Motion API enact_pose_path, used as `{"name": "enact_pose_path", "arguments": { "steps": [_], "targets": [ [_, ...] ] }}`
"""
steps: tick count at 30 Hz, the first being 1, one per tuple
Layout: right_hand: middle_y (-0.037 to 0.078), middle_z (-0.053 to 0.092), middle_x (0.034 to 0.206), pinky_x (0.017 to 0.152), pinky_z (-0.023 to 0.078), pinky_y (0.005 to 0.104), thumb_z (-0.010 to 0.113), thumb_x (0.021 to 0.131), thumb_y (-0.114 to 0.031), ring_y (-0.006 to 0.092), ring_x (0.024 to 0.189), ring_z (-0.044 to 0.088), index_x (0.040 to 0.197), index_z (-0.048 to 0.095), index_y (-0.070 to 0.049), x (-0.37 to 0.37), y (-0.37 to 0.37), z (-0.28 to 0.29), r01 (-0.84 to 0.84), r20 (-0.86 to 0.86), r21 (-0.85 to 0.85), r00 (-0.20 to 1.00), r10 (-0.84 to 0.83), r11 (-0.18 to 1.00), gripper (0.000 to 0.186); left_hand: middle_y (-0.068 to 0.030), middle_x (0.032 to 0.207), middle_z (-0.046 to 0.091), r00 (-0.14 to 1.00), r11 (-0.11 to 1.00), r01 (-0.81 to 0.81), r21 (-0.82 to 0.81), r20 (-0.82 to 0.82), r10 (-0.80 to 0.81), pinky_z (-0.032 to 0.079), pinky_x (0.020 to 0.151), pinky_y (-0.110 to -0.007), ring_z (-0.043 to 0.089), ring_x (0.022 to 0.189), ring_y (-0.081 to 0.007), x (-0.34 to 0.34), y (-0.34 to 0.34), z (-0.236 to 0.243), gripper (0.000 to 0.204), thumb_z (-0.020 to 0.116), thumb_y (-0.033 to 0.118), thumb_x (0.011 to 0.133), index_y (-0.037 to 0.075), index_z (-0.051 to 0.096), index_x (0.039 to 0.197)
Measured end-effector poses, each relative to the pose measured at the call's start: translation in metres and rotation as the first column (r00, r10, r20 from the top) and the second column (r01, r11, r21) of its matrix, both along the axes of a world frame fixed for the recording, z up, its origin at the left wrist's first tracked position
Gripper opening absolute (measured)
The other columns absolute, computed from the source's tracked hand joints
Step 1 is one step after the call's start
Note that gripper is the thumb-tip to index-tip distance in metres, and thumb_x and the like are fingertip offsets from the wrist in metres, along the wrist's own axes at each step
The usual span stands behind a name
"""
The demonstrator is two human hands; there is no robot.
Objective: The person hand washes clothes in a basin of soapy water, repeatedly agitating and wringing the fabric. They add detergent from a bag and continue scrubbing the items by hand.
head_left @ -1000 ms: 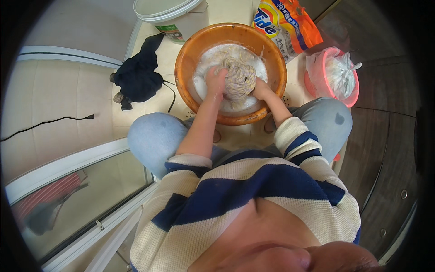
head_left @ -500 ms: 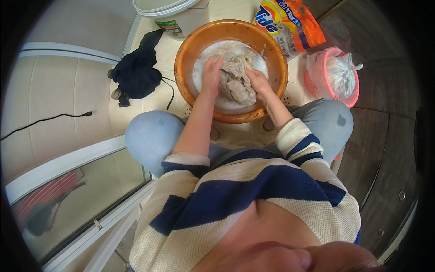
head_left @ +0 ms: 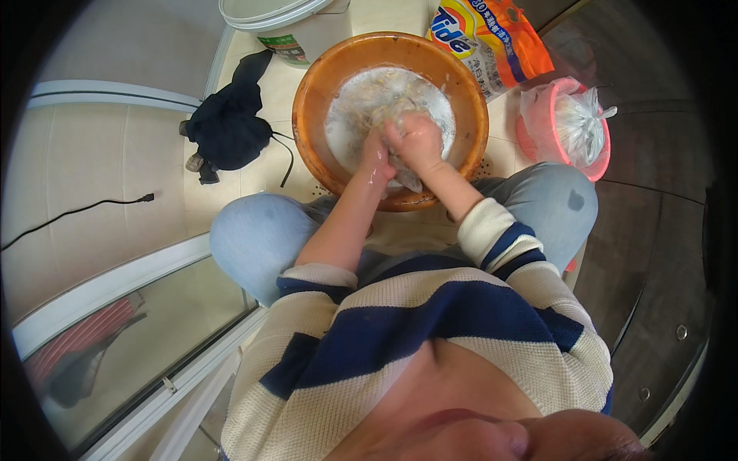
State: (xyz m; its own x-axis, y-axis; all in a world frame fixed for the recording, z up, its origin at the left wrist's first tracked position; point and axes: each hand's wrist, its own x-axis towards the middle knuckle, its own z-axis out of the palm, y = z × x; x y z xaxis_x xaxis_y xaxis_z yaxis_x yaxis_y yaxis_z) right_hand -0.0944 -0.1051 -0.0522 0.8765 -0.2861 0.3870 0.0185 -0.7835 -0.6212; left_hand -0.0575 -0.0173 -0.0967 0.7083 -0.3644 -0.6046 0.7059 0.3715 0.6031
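An orange-brown basin [head_left: 309, 115] stands on the floor between my knees, with foamy water [head_left: 342, 115] in it. My left hand [head_left: 377, 156] and my right hand [head_left: 417, 140] are pressed close together over the water. Both are closed on a wet, light grey-and-yellowish patterned cloth [head_left: 393, 109]. Part of the cloth shows beyond my fingers in the suds, and a bit hangs below my hands toward the near rim. My right hand, knuckles up, hides most of what lies between the palms. The left fingers are partly covered by the right hand.
Left of the basin lies a dark garment [head_left: 231, 127] with a cord. Behind stands a white bucket [head_left: 296, 38]. An orange detergent bag [head_left: 492, 46] and a pink bin [head_left: 538, 138] with a plastic liner are on the right. A black cable [head_left: 92, 206] lies far left.
My hands were apart, holding the cloth spread between them above the suds. Now they have come together, with the right hand turned over and the cloth bunched lower.
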Motion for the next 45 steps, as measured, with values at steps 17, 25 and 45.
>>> {"name": "enact_pose_path", "arguments": {
  "steps": [17,25,45],
  "targets": [
    [0.025,0.010,0.152,0.103,0.039,0.0499,0.075,0.069,-0.009,0.0563,0.128,0.027,0.140,0.038,-0.031,0.027,-0.050,-0.077,-0.026,-0.778,0.045,0.626,0.051,0.999,0.084,-0.0351,0.147,0.004,0.383,-0.014,0.281,0.960,-0.126,-0.915,0.035,0.106,-0.041,0.029,0.133,-0.0459,0.010,0.000,-0.036,0.109,0.085,0.028,0.065,0.017,0.016,0.150],
    [0.020,0.055,0.124,0.092,0.048,0.0423,0.065,0.075,-0.002,0.0369,0.113,0.054,0.128,0.052,-0.016,0.066,-0.069,-0.114,-0.135,-0.839,0.103,0.520,0.159,0.986,0.057,-0.0252,0.141,0.036,0.345,-0.118,0.396,0.911,-0.266,-0.900,0.041,0.100,-0.043,0.048,0.121,-0.0397,0.041,-0.015,-0.061,0.069,0.062,0.016,0.083,0.014,0.032,0.144],
    [0.022,0.063,0.105,0.087,0.047,0.0433,0.060,0.077,-0.028,0.0383,0.098,0.059,0.105,0.065,-0.006,0.015,-0.050,-0.056,-0.043,-0.594,0.333,0.766,0.245,0.942,0.036,-0.0126,0.125,0.054,0.996,0.953,-0.014,0.302,-0.083,0.041,0.044,0.095,-0.043,0.052,0.113,-0.0311,-0.004,-0.006,-0.047,0.047,0.050,0.027,0.088,0.008,0.046,0.131]
  ]
}}
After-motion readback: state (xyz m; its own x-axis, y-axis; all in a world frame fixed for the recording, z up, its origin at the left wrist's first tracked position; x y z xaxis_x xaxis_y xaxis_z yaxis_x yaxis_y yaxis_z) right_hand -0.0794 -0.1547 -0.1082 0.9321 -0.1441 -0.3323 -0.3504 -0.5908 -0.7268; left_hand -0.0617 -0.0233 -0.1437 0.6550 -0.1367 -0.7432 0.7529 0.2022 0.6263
